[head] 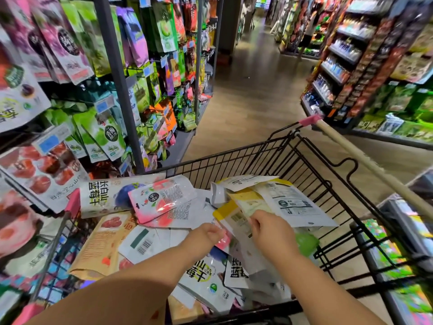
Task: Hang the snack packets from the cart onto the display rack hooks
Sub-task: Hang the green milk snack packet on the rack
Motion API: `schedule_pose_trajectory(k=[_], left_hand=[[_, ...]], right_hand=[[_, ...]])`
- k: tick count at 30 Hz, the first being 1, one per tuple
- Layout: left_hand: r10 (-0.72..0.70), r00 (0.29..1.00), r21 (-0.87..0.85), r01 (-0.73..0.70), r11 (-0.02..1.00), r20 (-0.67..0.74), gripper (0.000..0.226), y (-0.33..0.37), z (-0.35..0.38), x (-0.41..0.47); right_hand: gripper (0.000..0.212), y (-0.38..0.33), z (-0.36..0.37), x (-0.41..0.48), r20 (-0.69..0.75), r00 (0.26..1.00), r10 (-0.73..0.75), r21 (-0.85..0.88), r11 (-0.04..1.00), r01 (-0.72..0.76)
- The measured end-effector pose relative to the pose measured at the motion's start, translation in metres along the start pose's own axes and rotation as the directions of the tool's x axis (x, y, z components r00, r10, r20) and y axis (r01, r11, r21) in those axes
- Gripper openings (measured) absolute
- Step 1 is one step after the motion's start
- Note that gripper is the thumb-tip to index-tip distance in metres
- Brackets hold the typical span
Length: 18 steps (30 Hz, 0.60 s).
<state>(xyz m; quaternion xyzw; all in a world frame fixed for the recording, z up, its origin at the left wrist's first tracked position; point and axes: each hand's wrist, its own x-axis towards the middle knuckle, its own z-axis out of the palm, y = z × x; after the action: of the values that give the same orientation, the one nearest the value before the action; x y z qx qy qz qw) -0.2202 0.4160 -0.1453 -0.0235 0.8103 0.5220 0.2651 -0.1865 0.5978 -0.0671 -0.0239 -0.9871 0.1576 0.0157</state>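
Fingers of both the left hand (207, 233) and right hand (269, 233) curl into the cart's packets (243, 216), their grip hidden.

**Cart loaded with loose packets**

Black wire cart (311, 160) with pink corner caps and pale handle (365, 160), standing on wood-look floor (253, 95). Heaped inside, overlapping: blueberry packet (103, 198) far left, pink packet (161, 198) beside it, tan packet (98, 247) near left, yellow-edged packets (236, 205) right of centre.
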Motion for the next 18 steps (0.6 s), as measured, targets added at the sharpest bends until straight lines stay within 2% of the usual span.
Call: schedule_pose_trajectory(k=[4, 8, 11, 12, 14, 16, 18], left_hand=[[0.031, 0.999, -0.161, -0.026, 0.987, 0.028, 0.055, 0.008, -0.002, -0.008], [0.018, 0.998, -0.273, -0.002, 0.962, 0.056, 0.038, 0.017, -0.007, -0.017], [0.014, 0.997, -0.374, 0.015, 0.927, 0.075, 0.055, 0.015, -0.014, -0.021], [0.021, 0.997, -0.426, 0.015, 0.904, 0.08, 0.062, 0.013, -0.017, -0.021], [0.054, 0.995, -0.535, -0.003, 0.845, 0.078, 0.062, 0.011, -0.022, -0.023], [0.096, 0.993, -0.637, -0.034, 0.77, 0.063, 0.061, 0.01, -0.029, -0.025], [0.147, 0.988, -0.716, -0.065, 0.695, 0.052, 0.08, 0.007, -0.039, -0.028]], right_hand=[[0.022, -0.023, -0.018, -0.002, -0.005, 0.999, -0.032, 0.223, 0.974, 0.032], [0.028, -0.039, -0.034, -0.004, -0.004, 1.0, -0.015, 0.537, 0.843, 0.015], [0.03, -0.044, -0.045, -0.002, 0.026, 0.999, -0.019, 0.749, 0.662, -0.007], [0.029, -0.044, -0.049, -0.002, 0.036, 0.999, -0.027, 0.814, 0.58, -0.014], [0.022, -0.042, -0.052, 0.001, 0.069, 0.997, -0.037, 0.916, 0.397, -0.049], [0.019, -0.041, -0.054, 0.004, 0.107, 0.994, -0.021, 0.963, 0.249, -0.099], [0.025, -0.039, -0.052, 0.008, 0.133, 0.991, 0.029, 0.976, 0.17, -0.137]])
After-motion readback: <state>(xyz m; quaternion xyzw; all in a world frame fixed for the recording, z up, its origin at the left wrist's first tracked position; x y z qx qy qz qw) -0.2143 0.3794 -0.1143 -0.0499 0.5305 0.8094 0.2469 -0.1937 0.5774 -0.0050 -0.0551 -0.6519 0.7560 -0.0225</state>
